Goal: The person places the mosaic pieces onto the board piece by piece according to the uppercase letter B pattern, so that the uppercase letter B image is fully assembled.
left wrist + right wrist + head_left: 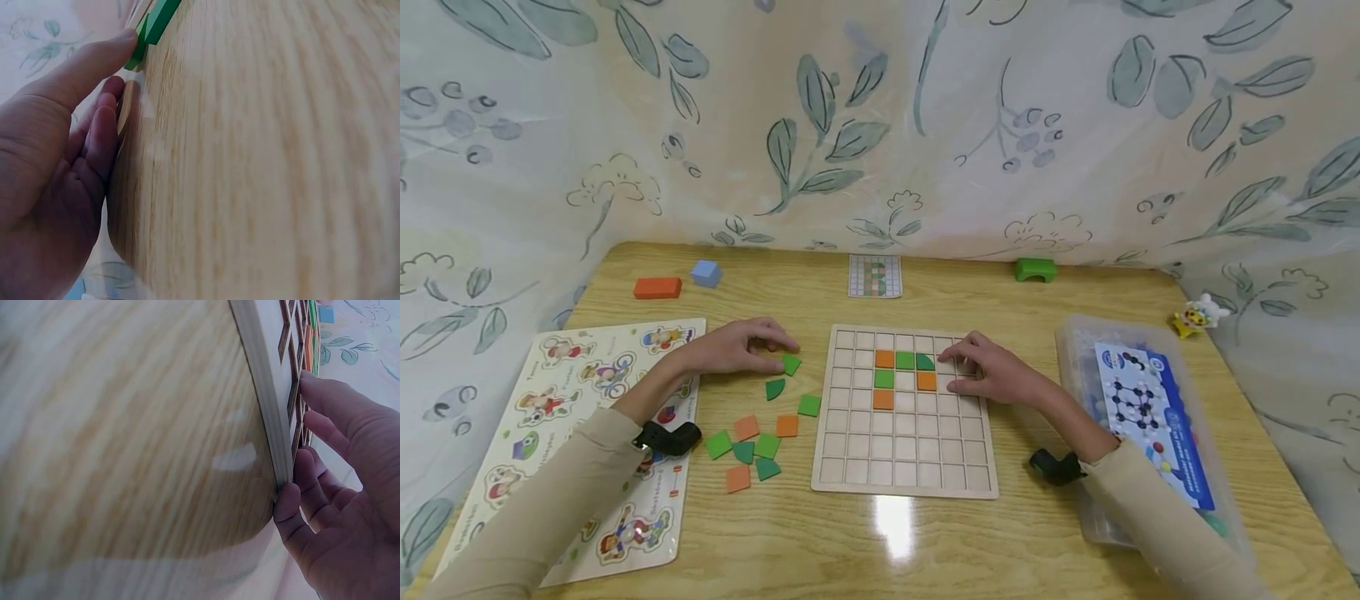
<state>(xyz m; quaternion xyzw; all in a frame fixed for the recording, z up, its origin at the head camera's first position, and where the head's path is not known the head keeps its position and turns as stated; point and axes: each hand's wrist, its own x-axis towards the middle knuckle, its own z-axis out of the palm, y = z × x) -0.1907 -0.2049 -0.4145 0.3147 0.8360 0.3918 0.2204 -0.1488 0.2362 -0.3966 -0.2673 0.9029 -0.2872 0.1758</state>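
Note:
My left hand (739,346) lies low over the table, thumb right at a green tile (792,364) and fingers loosely bent above it. In the left wrist view the thumb tip overlaps a green tile (139,50). A dark green quarter-round tile (774,389) lies just below. My right hand (996,371) rests at the right side of the wooden grid board (906,450), its fingers spread over the squares and edge, pinching no tile. Orange tiles (884,359), green tiles (905,360) and one dark green quarter-round (924,362) sit in the board's upper squares.
Loose orange and green tiles (767,446) lie left of the board. A small pattern card (876,287) is behind it. A sports picture board (655,500) is at left, a lidded plastic box (1097,517) at right. Blocks (658,288) and a toy figure (1197,317) stand farther back.

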